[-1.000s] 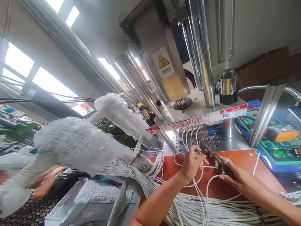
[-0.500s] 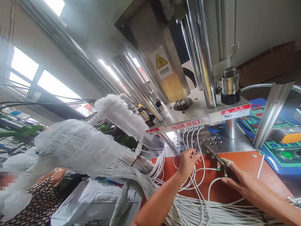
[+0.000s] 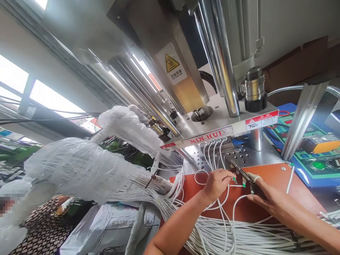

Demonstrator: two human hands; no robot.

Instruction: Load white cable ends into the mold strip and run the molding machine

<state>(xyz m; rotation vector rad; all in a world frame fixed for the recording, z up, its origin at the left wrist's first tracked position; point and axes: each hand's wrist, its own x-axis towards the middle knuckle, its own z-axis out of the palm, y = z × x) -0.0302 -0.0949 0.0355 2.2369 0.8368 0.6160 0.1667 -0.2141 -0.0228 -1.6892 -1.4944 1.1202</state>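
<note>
My left hand (image 3: 216,185) is closed in a pinch on a small cable connector (image 3: 234,179) with a green part and a metal tip. It is just left of a narrow dark metal mold plate (image 3: 243,174), which my right hand (image 3: 262,194) grips by its near right side. White wrapping covers a fingertip of the right hand. One white cable's green end (image 3: 243,184) sits at the plate's left edge, and another white cable (image 3: 235,209) runs up to its lower part. Fingers hide much of the plate's underside.
Above stands a press (image 3: 196,139) with several white cables (image 3: 214,152) hanging at its mold. A thick bundle of white cables (image 3: 212,233) crosses the orange worktop (image 3: 297,187). Plastic-wrapped cable bundles (image 3: 77,166) hang left. A control panel (image 3: 316,152) stands right.
My left hand has moved right with the connector, from beneath the hanging cables to beside the plate. The right hand keeps its grip on the plate. The view has shifted slightly.
</note>
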